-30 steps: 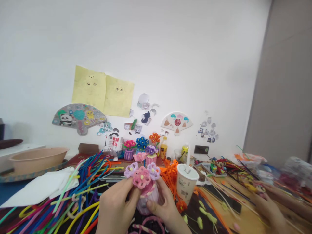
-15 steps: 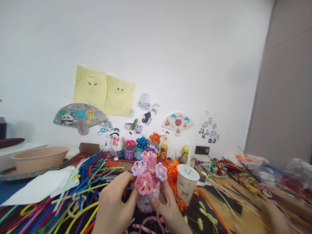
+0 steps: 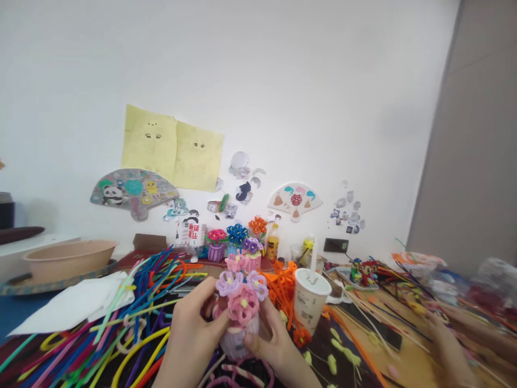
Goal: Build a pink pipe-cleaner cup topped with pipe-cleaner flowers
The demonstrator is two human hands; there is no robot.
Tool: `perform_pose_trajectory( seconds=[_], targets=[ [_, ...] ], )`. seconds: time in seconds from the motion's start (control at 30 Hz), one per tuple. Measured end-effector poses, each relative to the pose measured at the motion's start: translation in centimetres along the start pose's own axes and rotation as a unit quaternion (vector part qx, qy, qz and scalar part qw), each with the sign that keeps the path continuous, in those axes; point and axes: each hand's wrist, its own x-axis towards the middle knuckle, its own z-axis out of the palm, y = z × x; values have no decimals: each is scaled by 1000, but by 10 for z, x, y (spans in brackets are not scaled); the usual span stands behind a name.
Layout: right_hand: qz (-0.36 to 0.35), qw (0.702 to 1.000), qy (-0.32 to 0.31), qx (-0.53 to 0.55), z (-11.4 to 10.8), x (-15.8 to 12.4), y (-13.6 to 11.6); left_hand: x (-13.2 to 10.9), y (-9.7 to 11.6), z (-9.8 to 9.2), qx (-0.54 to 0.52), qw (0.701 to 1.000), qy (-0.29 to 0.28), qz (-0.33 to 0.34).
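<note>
A small lilac ribbed pot (image 3: 236, 344) stands upright between my hands at the bottom centre, topped with a pink flower (image 3: 243, 305) and lilac flowers (image 3: 229, 282) of fuzzy stems. My left hand (image 3: 193, 330) is closed round its left side, thumb and fingers at the blooms. From the right, my right hand (image 3: 271, 335) grips the pot, thumb across its front. Pink and striped stems (image 3: 238, 376) lie just below it. Behind stand finished flower pots with pink (image 3: 216, 236), blue (image 3: 237, 235) and orange (image 3: 257, 227) blooms.
Coloured stems (image 3: 141, 323) and white sheets (image 3: 76, 303) cover the left. A lidded cup with a straw (image 3: 309, 302) stands close to my right hand, beside orange stems (image 3: 283, 285). Another person's hand (image 3: 448, 339) is at the far right, near a dark phone (image 3: 379, 328).
The pot has moved slightly down and left with my hands, and its flowers face differently, the pink one now more central. The view has shifted a little.
</note>
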Motion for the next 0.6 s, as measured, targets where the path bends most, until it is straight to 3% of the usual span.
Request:
perform_pose_trajectory(
  seconds=[0.2, 0.4, 0.6],
  targets=[
    [-5, 1000, -19, 20, 0, -1, -2, 1, 0, 0, -165, 982, -60, -74],
    [4, 1000, -12, 27, -1, -2, -5, 2, 2, -9, -164, 979, -84, -83],
    [9, 999, -13, 31, 1, -1, -7, 5, 5, -12, -135, 986, -70, -64]
  ],
)
